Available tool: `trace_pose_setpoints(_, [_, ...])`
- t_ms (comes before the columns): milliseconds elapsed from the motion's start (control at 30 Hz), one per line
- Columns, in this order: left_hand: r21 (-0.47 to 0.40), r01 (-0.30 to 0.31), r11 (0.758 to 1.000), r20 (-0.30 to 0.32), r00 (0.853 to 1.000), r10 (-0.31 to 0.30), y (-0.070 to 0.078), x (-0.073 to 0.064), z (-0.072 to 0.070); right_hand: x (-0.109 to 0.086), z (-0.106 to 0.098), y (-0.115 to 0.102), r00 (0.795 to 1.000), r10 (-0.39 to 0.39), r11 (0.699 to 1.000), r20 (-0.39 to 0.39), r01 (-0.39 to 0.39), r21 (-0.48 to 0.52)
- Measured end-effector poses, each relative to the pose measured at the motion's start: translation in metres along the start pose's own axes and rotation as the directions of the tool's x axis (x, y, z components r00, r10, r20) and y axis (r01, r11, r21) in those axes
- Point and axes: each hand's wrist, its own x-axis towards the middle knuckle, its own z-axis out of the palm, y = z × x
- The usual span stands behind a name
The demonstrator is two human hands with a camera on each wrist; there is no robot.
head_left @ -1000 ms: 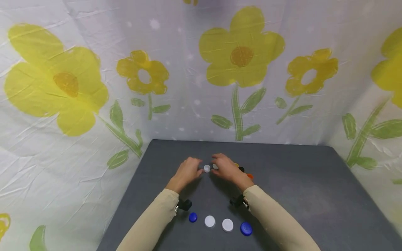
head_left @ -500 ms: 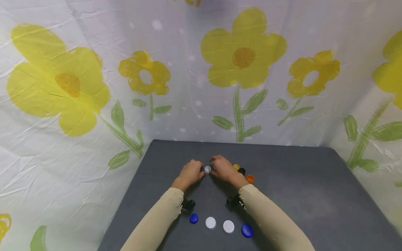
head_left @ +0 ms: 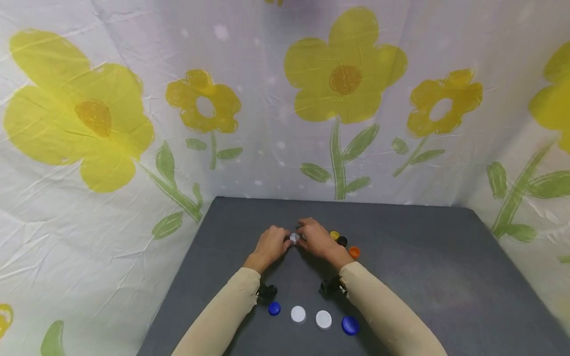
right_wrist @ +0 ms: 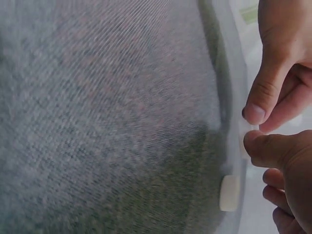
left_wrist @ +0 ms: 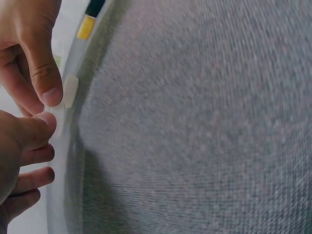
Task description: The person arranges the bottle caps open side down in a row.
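Note:
Between the fingertips of both hands is a small white bottle cap [head_left: 294, 238] near the far part of the dark table. My left hand [head_left: 272, 244] pinches its left side with thumb and fingers. From the right, my right hand [head_left: 317, 240] has its thumb and fingertips on the same cap. In the left wrist view the two thumbs nearly meet over the cap [left_wrist: 59, 125], whose middle the fingertips partly hide. A second white cap [left_wrist: 71, 91] lies beside the right thumb; in the head view the right hand mostly covers it.
Right of the right hand lie a yellow cap [head_left: 334, 235], a black cap [head_left: 342, 241] and an orange cap [head_left: 354, 252]. Nearer me, a row holds a small blue cap [head_left: 274, 308], two white caps [head_left: 323, 320] and a larger blue cap [head_left: 350, 326]. A flowered cloth [head_left: 267, 163] hangs behind the table.
My left hand has come in to the right, up to the white cap, and the gap between the hands has narrowed. The right hand has shifted slightly left. The other caps lie as before.

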Motion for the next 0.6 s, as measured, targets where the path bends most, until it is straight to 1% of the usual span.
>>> trace_pose_setpoints(133, [0.012,-0.021,1.000,-0.029,0.999,0.022,0.003,-0.001,-0.007,-0.004,-0.008,-0.004,1.000,0.017,1.000,-0.015,-0.017,0.015])
trace_pose_setpoints(333, [0.021,-0.058,0.998,-0.044,0.997,0.059,0.011,-0.004,-0.019,-0.014,-0.022,-0.010,0.999,0.000,1.000,-0.034,0.001,0.030])
trace_pose_setpoints(467, [0.013,-0.079,0.997,-0.062,0.995,0.079,0.019,-0.008,-0.028,-0.021,-0.030,-0.014,0.998,-0.012,1.000,-0.063,0.013,0.023])
trace_pose_setpoints(600, [0.019,-0.097,0.995,-0.080,0.992,0.098,0.027,-0.013,-0.037,-0.030,-0.039,-0.019,0.994,-0.014,1.000,-0.110,0.016,0.017])
